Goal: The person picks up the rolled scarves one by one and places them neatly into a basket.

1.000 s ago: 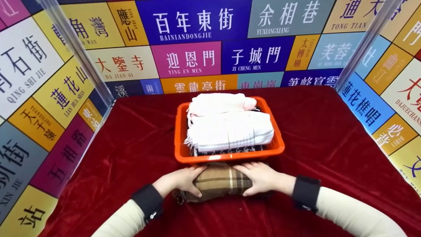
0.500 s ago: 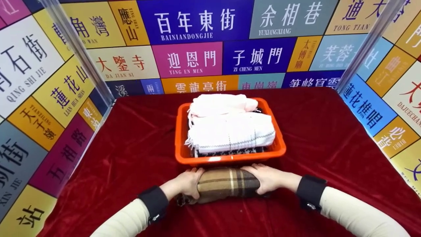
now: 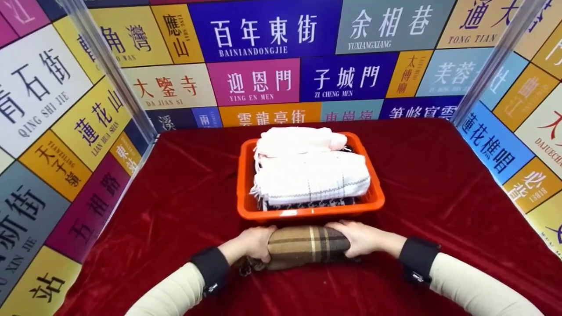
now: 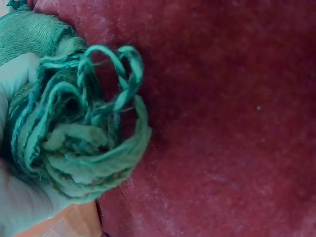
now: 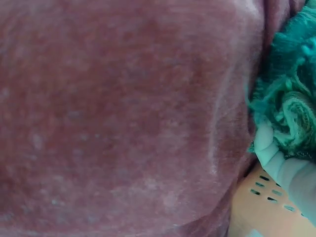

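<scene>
A brown plaid scarf (image 3: 307, 248), rolled into a thick bundle, lies crosswise on the red cloth in front of the orange basket. My left hand (image 3: 257, 243) grips its left end, fingers over the far side and thumb on the near side. The right end is held the same way by my right hand (image 3: 362, 239). In the left wrist view, twisted fringe (image 4: 89, 143) spills from the coiled end beside my palm. Seen from the right wrist, a spiral of rolled fabric (image 5: 298, 116) shows with a finger (image 5: 269, 145) curled along its edge.
Just beyond the scarf stands the orange basket (image 3: 307, 214). In it lie a white rolled cloth (image 3: 311, 177) with thin dark lines, a pale pink roll (image 3: 298, 139) and dark patterned fabric beneath. Wrinkled red velvet (image 3: 184, 193) covers the table, and lettered panels (image 3: 254, 81) enclose it.
Both hands have shifted outward from the top of the roll to its ends and now clasp them. More of the plaid shows between them. The basket stays in place.
</scene>
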Demonstrator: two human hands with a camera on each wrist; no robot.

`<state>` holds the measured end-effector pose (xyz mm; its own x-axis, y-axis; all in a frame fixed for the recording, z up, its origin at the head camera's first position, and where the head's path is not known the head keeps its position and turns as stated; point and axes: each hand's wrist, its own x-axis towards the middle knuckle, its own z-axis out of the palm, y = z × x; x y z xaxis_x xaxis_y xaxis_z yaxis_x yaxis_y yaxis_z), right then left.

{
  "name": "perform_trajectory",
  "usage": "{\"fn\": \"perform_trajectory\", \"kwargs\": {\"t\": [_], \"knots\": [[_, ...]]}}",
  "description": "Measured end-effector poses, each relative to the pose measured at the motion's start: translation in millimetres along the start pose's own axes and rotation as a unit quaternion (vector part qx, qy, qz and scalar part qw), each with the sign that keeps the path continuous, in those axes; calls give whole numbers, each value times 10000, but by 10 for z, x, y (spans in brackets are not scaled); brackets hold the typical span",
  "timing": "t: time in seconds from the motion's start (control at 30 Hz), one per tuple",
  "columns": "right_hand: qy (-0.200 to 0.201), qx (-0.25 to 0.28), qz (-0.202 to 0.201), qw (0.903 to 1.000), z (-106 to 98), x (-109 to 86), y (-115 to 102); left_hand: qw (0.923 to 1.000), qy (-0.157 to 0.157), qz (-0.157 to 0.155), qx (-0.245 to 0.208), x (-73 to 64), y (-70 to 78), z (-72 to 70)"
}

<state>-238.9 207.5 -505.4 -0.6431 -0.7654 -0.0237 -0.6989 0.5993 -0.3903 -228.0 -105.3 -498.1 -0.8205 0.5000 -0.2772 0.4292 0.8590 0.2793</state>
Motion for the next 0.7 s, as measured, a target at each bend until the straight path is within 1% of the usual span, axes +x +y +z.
{"fn": "perform_trajectory", "kwargs": {"t": [0.13,0.23,0.33,0.4,0.5,0.6,0.7], "knots": [[-84,90,-110,9999,-153,-25,-61,9999,-114,86,-89,-69,40,-150],[-212,125,-172,9995,-306,-73,-145,9995,-210,188,-124,-165,101,-295],[-170,59,-300,9994,-509,-124,-239,9992,-55,389,4,-267,178,-483],[-19,-66,-398,9992,-683,-148,-298,9987,154,484,84,-330,240,-655],[248,-370,-471,9979,-995,-169,-387,9969,520,525,284,-398,335,-960],[561,-686,-469,9950,-1355,-159,-465,9950,846,218,491,-434,438,-1308],[893,-945,-318,9910,-1727,-80,-506,9892,1279,-165,698,-401,524,-1673]]}}
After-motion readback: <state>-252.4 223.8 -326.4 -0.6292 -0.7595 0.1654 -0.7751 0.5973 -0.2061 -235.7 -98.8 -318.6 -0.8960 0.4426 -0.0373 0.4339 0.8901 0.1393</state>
